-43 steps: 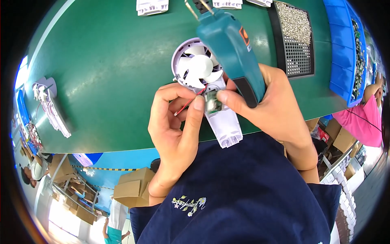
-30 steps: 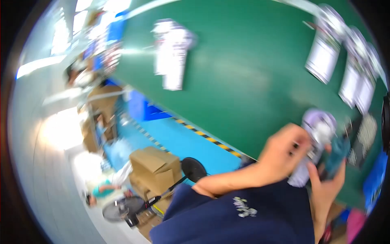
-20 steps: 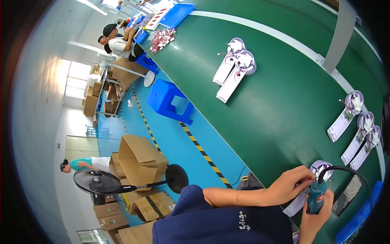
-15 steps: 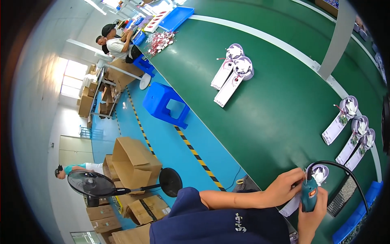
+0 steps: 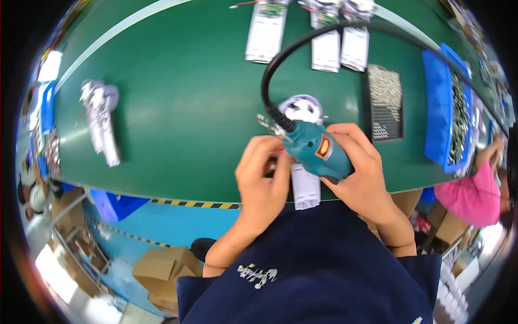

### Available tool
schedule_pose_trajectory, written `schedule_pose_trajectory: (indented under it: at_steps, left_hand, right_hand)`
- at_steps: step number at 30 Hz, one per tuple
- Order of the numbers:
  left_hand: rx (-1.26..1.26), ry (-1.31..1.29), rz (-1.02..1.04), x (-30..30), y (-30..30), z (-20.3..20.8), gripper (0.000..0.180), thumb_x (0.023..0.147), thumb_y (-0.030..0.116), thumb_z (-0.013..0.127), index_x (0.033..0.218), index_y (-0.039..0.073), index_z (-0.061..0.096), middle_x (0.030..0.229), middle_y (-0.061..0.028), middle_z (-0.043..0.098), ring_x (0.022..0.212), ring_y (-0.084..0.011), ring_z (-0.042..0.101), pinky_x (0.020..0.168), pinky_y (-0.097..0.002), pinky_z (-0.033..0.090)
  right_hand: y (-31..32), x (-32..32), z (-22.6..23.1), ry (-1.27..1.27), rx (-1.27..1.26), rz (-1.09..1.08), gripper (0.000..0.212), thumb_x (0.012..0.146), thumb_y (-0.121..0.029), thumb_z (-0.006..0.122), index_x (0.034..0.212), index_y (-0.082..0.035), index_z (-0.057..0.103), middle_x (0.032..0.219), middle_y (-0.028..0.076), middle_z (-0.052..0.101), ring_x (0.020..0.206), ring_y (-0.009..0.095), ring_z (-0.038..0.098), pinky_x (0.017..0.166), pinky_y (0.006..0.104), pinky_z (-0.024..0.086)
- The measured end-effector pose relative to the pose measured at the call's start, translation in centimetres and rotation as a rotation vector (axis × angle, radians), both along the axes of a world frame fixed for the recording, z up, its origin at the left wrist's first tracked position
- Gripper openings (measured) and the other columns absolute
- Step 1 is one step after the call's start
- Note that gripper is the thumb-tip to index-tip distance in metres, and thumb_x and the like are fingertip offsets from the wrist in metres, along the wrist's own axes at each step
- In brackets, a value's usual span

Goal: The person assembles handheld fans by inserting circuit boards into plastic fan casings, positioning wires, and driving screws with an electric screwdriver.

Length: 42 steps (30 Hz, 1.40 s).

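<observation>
A teal electric screwdriver point(image 5: 319, 151) with a black cord is in my right hand point(image 5: 359, 162), whose fingers wrap round its body. Under the tool lies a handheld fan housing point(image 5: 306, 189), white and pale purple, its round fan end pointing away from me and its handle towards me. The tool covers the middle of that housing. My left hand point(image 5: 263, 175) is beside the housing's left edge, thumb and fingers drawn together. A bit of red wire shows at its fingertips, but what they pinch is hidden.
Several similar housings point(image 5: 266, 33) lie on the green table point(image 5: 183, 108), at the far edge and on the left point(image 5: 102, 124). A black tray of small screws point(image 5: 386, 102) and a blue bin of parts point(image 5: 450, 113) stand right. The cord arches overhead. A person in pink point(image 5: 469, 194) sits right.
The view has swung to the right and now faces the table squarely. The screwdriver is still in my right hand over the same housing, with my left hand still next to it.
</observation>
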<state>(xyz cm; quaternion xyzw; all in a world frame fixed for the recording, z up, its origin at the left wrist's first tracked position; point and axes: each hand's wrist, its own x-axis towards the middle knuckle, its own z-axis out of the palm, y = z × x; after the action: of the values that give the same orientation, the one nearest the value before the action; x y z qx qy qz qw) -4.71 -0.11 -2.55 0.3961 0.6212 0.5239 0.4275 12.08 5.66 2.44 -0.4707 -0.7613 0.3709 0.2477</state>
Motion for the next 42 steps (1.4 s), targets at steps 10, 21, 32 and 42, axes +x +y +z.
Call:
schedule_pose_trajectory:
  at_steps: [10,21,32,42]
  left_hand:
    - [-0.017,-0.069,-0.111,0.6,0.0,0.9,0.018,0.093,-0.006,0.062,0.111,-0.003,0.062,0.114,-0.0084,0.058,0.094,-0.0138,0.063,0.072,-0.0235,0.051]
    - [-0.099,-0.061,-0.100,0.5,0.3,1.9,0.021,0.086,-0.010,0.067,0.106,-0.003,0.063,0.112,-0.0095,0.058,0.092,-0.0170,0.071,0.075,-0.0247,0.059]
    - [-0.001,0.134,-0.092,1.0,0.1,1.2,0.026,0.080,-0.015,0.068,0.103,-0.004,0.064,0.107,-0.0109,0.059,0.091,-0.0169,0.070,0.077,-0.0265,0.060]
    - [-0.061,0.024,-0.100,0.7,-0.3,1.2,0.025,0.080,-0.016,0.066,0.102,-0.004,0.063,0.094,-0.0062,0.058,0.081,-0.0085,0.059,0.075,-0.0224,0.053]
  right_hand:
    - [-1.4,0.6,-1.4,0.280,-0.625,-0.373,0.027,0.087,-0.016,0.078,0.104,0.001,0.066,0.087,0.005,0.070,0.079,0.009,0.063,0.072,0.0279,0.052]
    - [-1.5,-0.2,-2.5,0.349,-0.554,-0.358,0.025,0.086,-0.015,0.076,0.101,0.002,0.066,0.077,0.005,0.066,0.070,0.008,0.056,0.064,0.0277,0.048]
    - [-1.5,-0.4,-2.5,0.358,-0.570,-0.380,0.027,0.085,-0.016,0.078,0.101,0.002,0.065,0.077,0.008,0.068,0.068,0.011,0.060,0.062,0.0297,0.049]
    - [-1.2,-0.5,-1.8,0.317,-0.576,-0.353,0.025,0.085,-0.013,0.077,0.100,0.004,0.065,0.079,0.015,0.070,0.067,0.018,0.066,0.063,0.0321,0.052]
